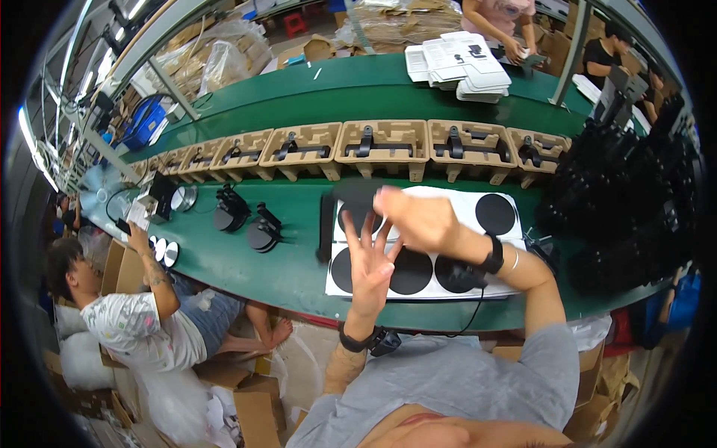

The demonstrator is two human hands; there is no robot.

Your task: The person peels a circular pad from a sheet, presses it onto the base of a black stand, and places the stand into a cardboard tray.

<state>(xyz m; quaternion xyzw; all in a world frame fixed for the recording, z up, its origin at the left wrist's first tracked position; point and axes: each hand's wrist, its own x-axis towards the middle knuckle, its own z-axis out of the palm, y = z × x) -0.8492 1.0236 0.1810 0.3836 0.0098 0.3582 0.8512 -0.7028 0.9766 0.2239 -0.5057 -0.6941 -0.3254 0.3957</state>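
Observation:
My left hand (pixel 367 272) is palm up with its fingers spread, the fingertips over a round black pad (pixel 348 222) on a white sheet (pixel 478 243). My right hand (pixel 422 218), smeared by motion, is curled closed just above and right of those fingers. Its fingertips meet a blurred dark round shape (pixel 355 193); what they grip cannot be made out. More black round pads (pixel 411 272) lie on the sheet, one of them at its far right (pixel 496 214). A narrow black piece (pixel 326 228) stands along the sheet's left edge.
Black stands with round bases (pixel 263 233) sit left on the green table (pixel 299 261). Behind is a row of cardboard trays (pixel 382 153) with black parts. Black parts pile high (pixel 620 216) at right. Printed sheets (pixel 459 67) lie farther back. A co-worker (pixel 138 313) sits at left.

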